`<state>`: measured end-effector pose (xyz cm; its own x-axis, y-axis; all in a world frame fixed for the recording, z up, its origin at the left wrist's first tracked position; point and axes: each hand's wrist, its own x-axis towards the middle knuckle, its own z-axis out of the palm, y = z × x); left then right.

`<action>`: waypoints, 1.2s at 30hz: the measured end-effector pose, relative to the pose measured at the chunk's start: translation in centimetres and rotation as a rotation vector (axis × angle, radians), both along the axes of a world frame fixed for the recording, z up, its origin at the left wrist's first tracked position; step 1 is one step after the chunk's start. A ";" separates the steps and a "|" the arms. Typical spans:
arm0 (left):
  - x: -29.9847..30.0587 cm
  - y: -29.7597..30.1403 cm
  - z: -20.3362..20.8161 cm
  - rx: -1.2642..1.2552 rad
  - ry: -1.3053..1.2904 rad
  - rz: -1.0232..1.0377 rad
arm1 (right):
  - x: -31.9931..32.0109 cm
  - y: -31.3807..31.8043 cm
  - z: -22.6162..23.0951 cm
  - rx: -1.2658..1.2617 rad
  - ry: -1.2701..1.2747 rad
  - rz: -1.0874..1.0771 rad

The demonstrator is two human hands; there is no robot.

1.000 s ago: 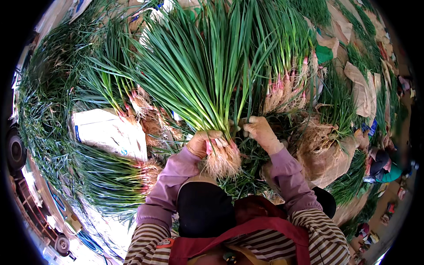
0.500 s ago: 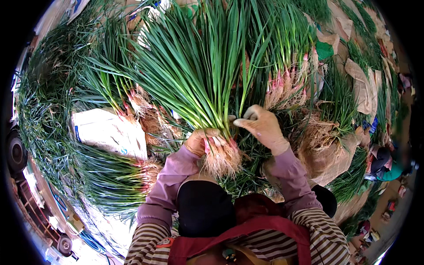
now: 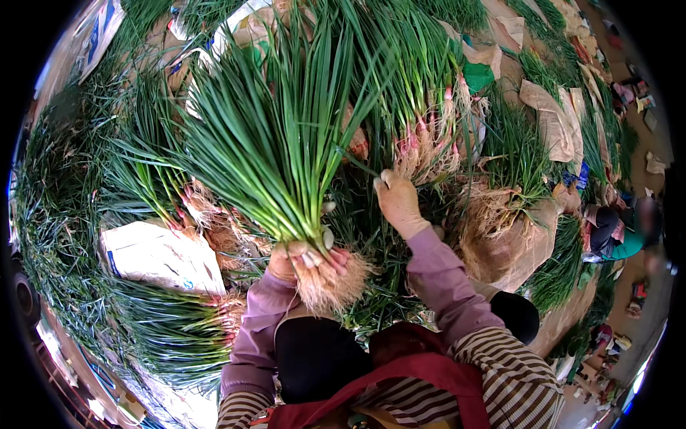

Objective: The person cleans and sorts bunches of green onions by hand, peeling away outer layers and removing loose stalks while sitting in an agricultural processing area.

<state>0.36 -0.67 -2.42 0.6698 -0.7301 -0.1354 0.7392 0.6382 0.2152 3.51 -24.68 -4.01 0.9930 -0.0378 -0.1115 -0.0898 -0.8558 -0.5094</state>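
Observation:
My left hand [image 3: 284, 260] is wrapped round the lower stems of a large bunch of green garlic [image 3: 289, 182]. Its long leaves fan out away from me, and pale roots [image 3: 330, 284] hang toward my knees. To the right of the bunch and apart from it, my right hand [image 3: 399, 203] is closed in a pinch. A single green leaf [image 3: 359, 163] sticks out from its fingertips toward the bunch. The left fingertips show among the stems; the rest of that grip is hidden behind the bunch.
More green garlic with pink stems [image 3: 421, 136] lies beyond my right hand. A bunch [image 3: 171, 329] lies at the left below a white sack [image 3: 161, 254]. Loose leaves [image 3: 64, 193] cover the far left. A brown sack [image 3: 525, 243] is at right; a person [image 3: 607, 229] sits farther right.
My right hand has pulled away from the stems, now with a leaf in its fingers. The left hand still holds the bunch, which appears lower and farther left as the view shifts.

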 end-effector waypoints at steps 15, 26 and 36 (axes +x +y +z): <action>-0.3 0.1 0.4 -0.099 0.147 0.151 | 5.3 -6.7 3.4 0.529 0.047 -0.157; 0.0 0.2 -0.7 0.083 0.025 0.070 | -2.5 2.1 3.5 0.644 0.470 0.171; -1.0 0.9 -1.4 0.114 0.182 0.000 | -1.6 7.7 2.5 0.890 0.257 -0.106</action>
